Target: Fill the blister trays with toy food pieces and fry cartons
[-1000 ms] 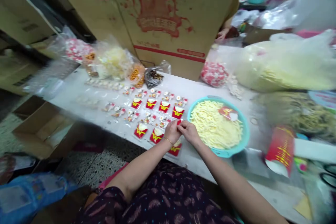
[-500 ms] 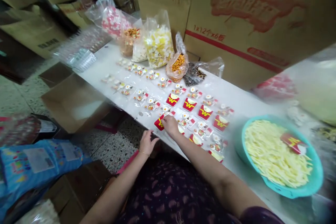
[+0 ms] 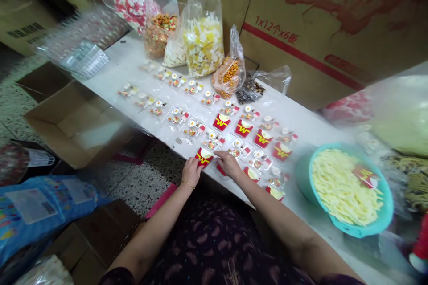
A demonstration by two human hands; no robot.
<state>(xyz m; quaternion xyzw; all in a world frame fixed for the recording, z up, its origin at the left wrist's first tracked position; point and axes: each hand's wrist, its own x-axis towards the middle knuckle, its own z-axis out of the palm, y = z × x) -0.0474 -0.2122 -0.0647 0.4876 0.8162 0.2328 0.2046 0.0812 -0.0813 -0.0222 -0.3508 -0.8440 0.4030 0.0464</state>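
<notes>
Red packet (image 3: 204, 156) lies between left hand (image 3: 191, 172), gripping it, and right hand (image 3: 229, 164), grip unclear.

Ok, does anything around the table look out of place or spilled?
One red packet lies on the pale strips in the teal basin; odd, since similar ones lie in rows on the table. No spill stands out.

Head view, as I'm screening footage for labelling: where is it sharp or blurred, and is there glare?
Head view, middle: red packet by the left hand fairly sharp; head view, sides: clear trays at left and large pale bag at right smeared; head view, glare: bright highlights on the clear trays; head view, top right corner: dark.
</notes>
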